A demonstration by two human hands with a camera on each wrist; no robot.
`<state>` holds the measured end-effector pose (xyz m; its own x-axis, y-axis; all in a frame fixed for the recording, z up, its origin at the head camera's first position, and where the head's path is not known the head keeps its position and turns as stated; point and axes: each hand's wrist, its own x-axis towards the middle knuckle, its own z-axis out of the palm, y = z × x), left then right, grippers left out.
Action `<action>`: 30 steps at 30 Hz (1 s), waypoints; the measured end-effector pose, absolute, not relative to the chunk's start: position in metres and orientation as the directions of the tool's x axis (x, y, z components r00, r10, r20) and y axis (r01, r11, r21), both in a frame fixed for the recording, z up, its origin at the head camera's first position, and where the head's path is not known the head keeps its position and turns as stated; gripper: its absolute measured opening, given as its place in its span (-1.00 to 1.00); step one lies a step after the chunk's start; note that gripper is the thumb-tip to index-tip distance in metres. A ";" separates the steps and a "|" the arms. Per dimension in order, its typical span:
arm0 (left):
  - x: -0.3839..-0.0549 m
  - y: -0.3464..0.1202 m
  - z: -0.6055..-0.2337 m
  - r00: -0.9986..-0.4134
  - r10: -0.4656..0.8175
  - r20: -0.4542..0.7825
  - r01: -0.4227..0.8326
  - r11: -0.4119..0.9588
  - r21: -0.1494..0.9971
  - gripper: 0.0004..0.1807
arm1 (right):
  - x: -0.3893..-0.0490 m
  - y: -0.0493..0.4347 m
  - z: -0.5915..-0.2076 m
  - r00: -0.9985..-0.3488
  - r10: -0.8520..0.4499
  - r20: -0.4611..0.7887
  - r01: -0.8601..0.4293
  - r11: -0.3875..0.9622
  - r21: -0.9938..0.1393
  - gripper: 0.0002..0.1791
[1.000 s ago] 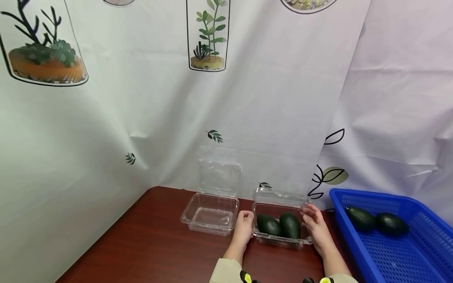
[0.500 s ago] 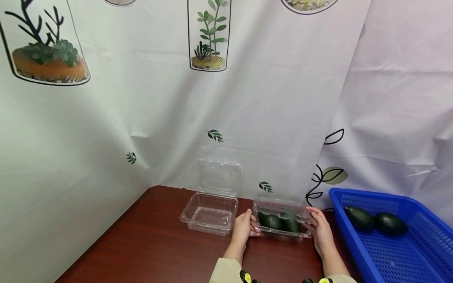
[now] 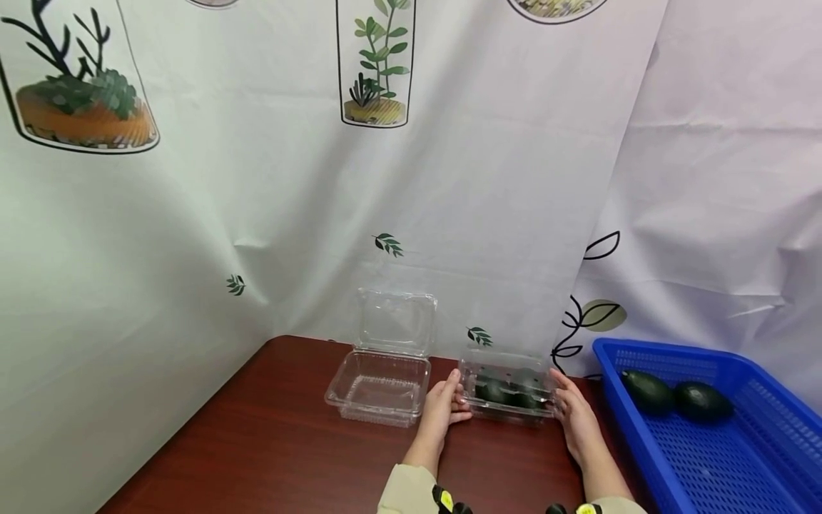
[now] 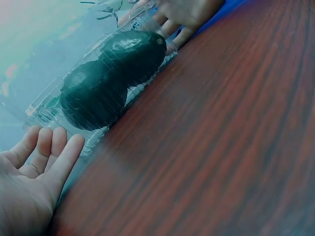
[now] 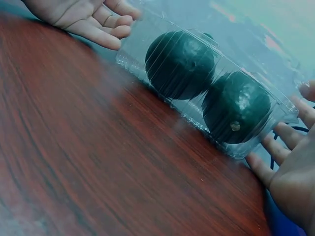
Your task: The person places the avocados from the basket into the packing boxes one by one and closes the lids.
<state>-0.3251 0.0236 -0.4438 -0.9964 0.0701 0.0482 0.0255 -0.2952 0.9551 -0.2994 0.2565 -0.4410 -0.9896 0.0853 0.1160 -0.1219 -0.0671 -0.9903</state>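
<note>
A clear plastic clamshell box (image 3: 507, 414) stands on the table with its lid down. Inside, two dark green avocados (image 5: 179, 65) lie side by side, visible through the plastic. At the box's left end is my left hand (image 3: 438, 407), its fairly straight fingertips at the plastic wall; in the left wrist view the fingers (image 4: 59, 147) reach toward that end. My right hand (image 3: 578, 421) is at the opposite end, fingers (image 5: 280, 147) spread along it. Left of this box, a second clamshell box (image 3: 382, 389) stands with its lid raised and nothing inside.
A blue plastic basket (image 3: 668, 457) stands to the right, close to my right forearm, with two more avocados (image 3: 703, 401) in it. The brown wooden table (image 3: 270, 442) ends against a white printed cloth (image 3: 308, 214) behind the boxes.
The right box's lid, raised one second ago, has come down over the avocados. The box sits slightly farther back, and both hands have stayed at its ends with their fingers straighter.
</note>
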 end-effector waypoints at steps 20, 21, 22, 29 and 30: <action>-0.320 0.026 -0.447 -0.984 0.089 0.157 0.139 -0.177 0.974 -0.73 | -0.285 0.267 -0.439 -0.990 0.099 -0.103 0.107 0.034 -0.994 -0.78; -0.320 0.026 -0.447 -0.981 0.091 0.171 0.153 -0.179 0.972 -0.74 | -0.285 0.268 -0.439 -0.992 0.078 -0.099 0.102 0.025 -0.995 -0.79; -0.320 0.027 -0.447 -0.983 0.089 0.159 0.142 -0.178 0.974 -0.75 | -0.286 0.269 -0.440 -0.994 0.062 -0.089 0.090 0.022 -0.996 -0.79; -0.325 0.030 -0.445 -0.995 0.070 0.067 0.056 -0.146 0.988 -0.76 | -0.286 0.270 -0.441 -0.998 0.051 -0.041 0.043 0.030 -0.999 -0.80; -0.324 0.030 -0.445 -0.996 0.067 0.066 0.056 -0.142 0.988 -0.76 | -0.286 0.270 -0.441 -0.998 0.053 -0.039 0.040 0.027 -0.999 -0.81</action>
<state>-0.3244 0.0296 -0.4448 -0.9956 0.0669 0.0664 0.0563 -0.1418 0.9883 -0.2858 0.2697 -0.4405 -0.9979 0.0527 -0.0388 0.0403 0.0272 -0.9988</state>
